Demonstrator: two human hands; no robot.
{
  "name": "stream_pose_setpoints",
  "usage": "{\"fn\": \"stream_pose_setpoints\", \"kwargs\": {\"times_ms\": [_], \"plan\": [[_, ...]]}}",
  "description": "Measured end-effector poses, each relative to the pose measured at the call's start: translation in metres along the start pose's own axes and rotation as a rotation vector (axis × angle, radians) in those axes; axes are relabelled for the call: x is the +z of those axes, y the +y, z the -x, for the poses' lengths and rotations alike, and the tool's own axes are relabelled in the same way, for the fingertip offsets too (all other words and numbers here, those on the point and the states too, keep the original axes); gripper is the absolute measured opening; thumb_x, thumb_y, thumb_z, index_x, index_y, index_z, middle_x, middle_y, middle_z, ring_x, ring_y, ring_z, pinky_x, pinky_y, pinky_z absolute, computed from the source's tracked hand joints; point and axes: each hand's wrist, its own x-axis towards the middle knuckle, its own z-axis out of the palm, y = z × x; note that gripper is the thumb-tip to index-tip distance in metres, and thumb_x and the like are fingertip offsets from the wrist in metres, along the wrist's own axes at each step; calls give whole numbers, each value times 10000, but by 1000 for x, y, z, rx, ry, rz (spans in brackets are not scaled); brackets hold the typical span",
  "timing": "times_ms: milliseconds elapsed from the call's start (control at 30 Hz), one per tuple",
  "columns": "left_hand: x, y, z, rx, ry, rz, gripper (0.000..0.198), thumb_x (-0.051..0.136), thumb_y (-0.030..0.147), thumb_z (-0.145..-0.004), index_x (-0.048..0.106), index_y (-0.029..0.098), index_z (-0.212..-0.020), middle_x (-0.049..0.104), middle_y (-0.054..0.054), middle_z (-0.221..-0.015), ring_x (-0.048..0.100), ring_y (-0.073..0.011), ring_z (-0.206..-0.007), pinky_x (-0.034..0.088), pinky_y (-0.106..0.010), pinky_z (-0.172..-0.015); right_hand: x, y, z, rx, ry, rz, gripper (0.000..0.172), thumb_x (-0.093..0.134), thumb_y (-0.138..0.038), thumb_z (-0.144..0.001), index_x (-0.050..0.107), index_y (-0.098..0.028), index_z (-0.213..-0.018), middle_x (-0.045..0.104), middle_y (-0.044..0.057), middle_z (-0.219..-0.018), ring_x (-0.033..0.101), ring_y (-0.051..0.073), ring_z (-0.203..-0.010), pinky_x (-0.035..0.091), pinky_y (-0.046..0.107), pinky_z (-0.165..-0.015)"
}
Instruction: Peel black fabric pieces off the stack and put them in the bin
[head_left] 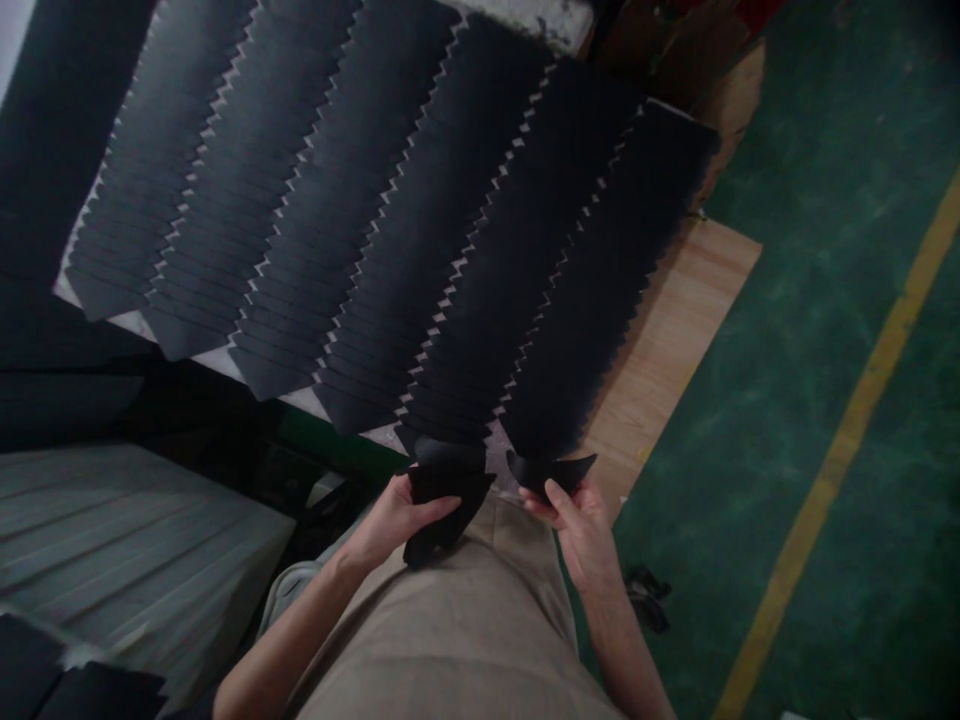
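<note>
Overlapping dark sheet pieces point(360, 220) with pointed ends lie in several long rows on a pale board, just beyond my hands. My left hand point(401, 520) is closed on a small stack of dark pieces point(444, 505), thumb on top, close to my lap. In my right hand point(574, 510) a single dark piece point(551, 470) is pinched between thumb and fingers, its ends curling upward. That piece is at the near end of the rightmost row. Whether it touches the row I cannot tell.
A light wooden board point(660, 340) juts out under the right side of the rows. To the right is a green floor point(855, 450) with a yellow line point(840, 460). At lower left stands a pale ridged surface point(135, 550), with more dark pieces point(97, 685) near it.
</note>
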Motion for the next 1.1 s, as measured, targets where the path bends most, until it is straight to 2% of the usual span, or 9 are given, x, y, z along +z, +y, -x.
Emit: {"fn": "stream_pose_setpoints", "kwargs": {"times_ms": [133,233,400,533,600,667,733,900,1100], "plan": [[2,12,5,-55,-237,128,625,821,283,-708,575,191,-1276,714,-59,-1078,678,-230,-955,559,-314,-841,12,13,1,12,13,-38,406,727,-368,-776,528,-250,-1110,703,38,-1068,714,211,-800,596,354,-689],[16,17,3,-60,-323,157,576,836,288,-684,631,158,-1206,723,-73,-1030,679,-247,-958,557,-317,-847,16,23,5,25,-24,-30,435,723,-377,-769,536,-233,-1135,690,77,-1133,693,249,-936,590,396,-755],[28,12,-6,11,-206,-19,389,796,364,-727,709,138,-1032,739,-64,-938,683,-204,-787,560,-263,-692,-2,26,4,-65,-20,131,447,749,-377,-731,551,-215,-1098,704,75,-1006,673,238,-919,561,396,-801],[23,14,-4,257,-42,-347,329,805,360,-684,730,175,-945,730,-32,-906,657,-209,-828,539,-261,-730,-20,6,-6,-292,-52,420,572,771,-338,-718,519,-259,-1225,642,74,-1129,639,228,-984,540,393,-827],[23,21,-1,350,-26,-400,303,794,356,-682,734,188,-928,729,-27,-902,651,-214,-843,536,-275,-774,-23,-7,-9,-453,-147,729,367,729,-293,-759,626,-271,-1110,574,81,-1266,564,254,-1148,493,438,-931],[27,31,2,390,-109,-415,248,731,373,-745,743,194,-915,732,-29,-893,652,-214,-835,532,-288,-798,-22,-18,-11,-598,-241,1005,103,685,-232,-788,695,-258,-887,545,62,-1321,461,280,-1274,416,488,-1027],[32,39,2,401,-150,-418,242,678,385,-790,749,194,-922,736,-33,-896,654,-218,-836,531,-296,-805,-18,-26,-12,-701,-293,1171,53,668,-209,-804,698,-251,-814,576,53,-1298,436,294,-1295,380,517,-1051],[36,38,-3,399,-109,-393,244,671,333,-796,747,203,-988,740,-33,-923,663,-223,-842,546,-303,-802,-11,-29,-12,-569,-378,1229,198,502,-297,-954,682,-269,-1032,725,23,-953,664,205,-897,508,383,-845],[26,20,-11,332,-52,-434,266,693,271,-788,730,192,-1039,745,-22,-958,672,-221,-878,545,-289,-823,-17,-23,-30,-476,-245,1134,254,485,-386,-955,678,-270,-1073,724,21,-1016,684,211,-911,527,340,-816]]}}
